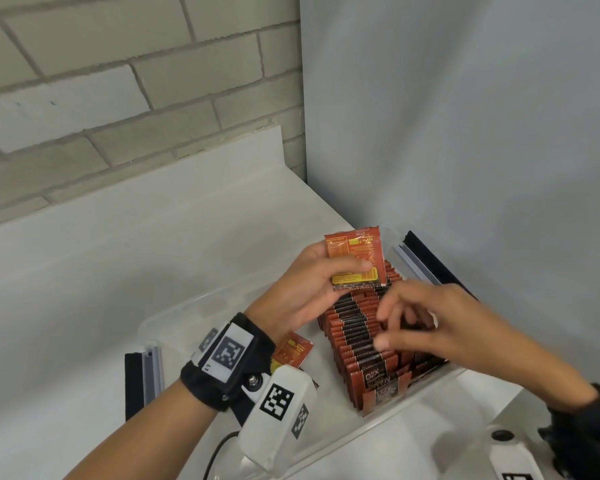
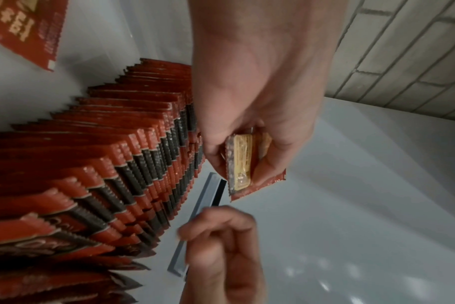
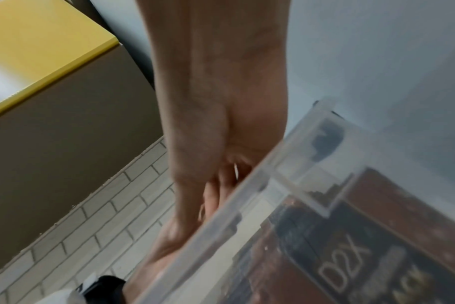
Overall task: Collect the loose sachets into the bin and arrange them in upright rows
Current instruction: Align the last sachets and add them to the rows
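A clear plastic bin (image 1: 174, 320) on the white counter holds long upright rows of red and black sachets (image 1: 357, 327), which fill the left of the left wrist view (image 2: 112, 164). My left hand (image 1: 302, 289) holds a small stack of red sachets (image 1: 355, 258) above the rows' far end, thumb across the front; the stack shows edge-on in the wrist view (image 2: 243, 164). My right hand (image 1: 416, 320) hovers over the middle of the rows, fingers loosely curled and blurred, with nothing seen in it. A loose sachet (image 1: 293, 348) lies flat in the bin's left part.
Grey and black lid clips sit at the bin's far right (image 1: 426, 258) and near left (image 1: 142, 382). A brick wall stands behind the counter and a plain wall to the right. The right wrist view shows the bin rim (image 3: 247, 197) and a yellow-topped box (image 3: 39, 51).
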### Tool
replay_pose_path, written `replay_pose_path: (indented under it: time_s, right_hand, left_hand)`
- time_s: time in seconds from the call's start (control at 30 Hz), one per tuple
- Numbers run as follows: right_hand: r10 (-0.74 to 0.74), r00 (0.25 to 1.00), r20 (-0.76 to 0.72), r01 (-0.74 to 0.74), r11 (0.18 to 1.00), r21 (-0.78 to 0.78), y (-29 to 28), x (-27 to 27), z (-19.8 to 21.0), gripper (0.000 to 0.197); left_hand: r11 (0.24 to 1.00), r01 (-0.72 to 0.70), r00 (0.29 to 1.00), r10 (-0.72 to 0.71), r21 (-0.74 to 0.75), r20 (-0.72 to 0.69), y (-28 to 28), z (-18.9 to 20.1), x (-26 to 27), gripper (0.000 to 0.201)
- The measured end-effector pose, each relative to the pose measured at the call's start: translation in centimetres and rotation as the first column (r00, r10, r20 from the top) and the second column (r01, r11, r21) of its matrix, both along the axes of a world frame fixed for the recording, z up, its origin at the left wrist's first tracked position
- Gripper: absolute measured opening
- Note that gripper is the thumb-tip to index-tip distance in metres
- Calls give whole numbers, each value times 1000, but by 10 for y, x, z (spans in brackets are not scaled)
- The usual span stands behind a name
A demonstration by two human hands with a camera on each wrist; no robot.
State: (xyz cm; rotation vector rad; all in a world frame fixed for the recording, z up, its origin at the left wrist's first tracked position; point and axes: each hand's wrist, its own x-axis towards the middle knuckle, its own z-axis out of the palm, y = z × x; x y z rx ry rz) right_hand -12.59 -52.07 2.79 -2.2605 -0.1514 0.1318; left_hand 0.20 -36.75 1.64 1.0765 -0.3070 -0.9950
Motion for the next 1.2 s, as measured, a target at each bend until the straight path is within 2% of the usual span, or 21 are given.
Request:
replay_pose_path:
  time_s: [0.07,0.17,0.27,0.37,0.43,0.5,0.57,0.6,0.7,0.8,0.87,1.0,1.07,1.1,1.2]
  right_hand:
    - [-218,968,125,202,970,132,4,2,-7,27]
    - [-438,885,159,387,881,271,10,8,-19,36]
    - [-446,882,152,368,854,368,11,10,-24,39]
    - [-413,882,227,306,868,391,12,7,-22,27]
    - [-451,847,282,302,844,444,10,5,-21,19]
    - [-511,806,297,326,803,498,7,2,-21,14]
    - [-521,783,338,326,808,491,6,0,-21,14]
    - [-514,774,371,321,823,469,6,-1,-21,16]
    - [-501,747,438,323,848,420,6,-1,-22,19]
    - [-520,735,434,338,837,430,5,-1,-23,18]
    - [-512,744,430,332,841,428,6,-2,-24,16]
    - [-474,765,436,330,870,366,7,-2,-24,18]
    - [-468,781,414,339,874,349,8,-2,-23,29]
    - [-485,793,368,336,853,398,9,-2,-22,32]
    - [-528,831,174,330,720,611,12,-4,-12,34]
  left_hand:
    - [1000,16,1000,-16,-5,3,0,-1,-1,33]
    - [999,45,999,-45,-9,-2,-2,-1,-2,32]
    - [995,97,995,-97,-18,5,-1,-1,-4,29]
    - [988,153,986,-153,-5,73,-1,-2,-6,27]
    - [982,188,976,-185,-12,111,0,-2,-6,37]
    - [973,229,970,-227,-17,87,1,-3,-4,66]
    - [963,269,962,-269,1,36,2,0,-5,91]
    - [957,291,956,-291,11,30,3,1,-6,94]
    - [938,344,939,-345,36,12,2,5,-7,92]
    - [927,374,926,-373,9,-49,2,4,-6,89]
    - [933,359,930,-356,14,-91,3,3,-6,77]
    - [962,242,970,-239,123,-44,0,4,-4,33]
    - [974,182,983,-181,137,-19,1,5,-4,36]
    - [979,158,987,-158,127,-9,2,6,-3,38]
    - [994,75,997,-75,78,-2,5,10,-1,45]
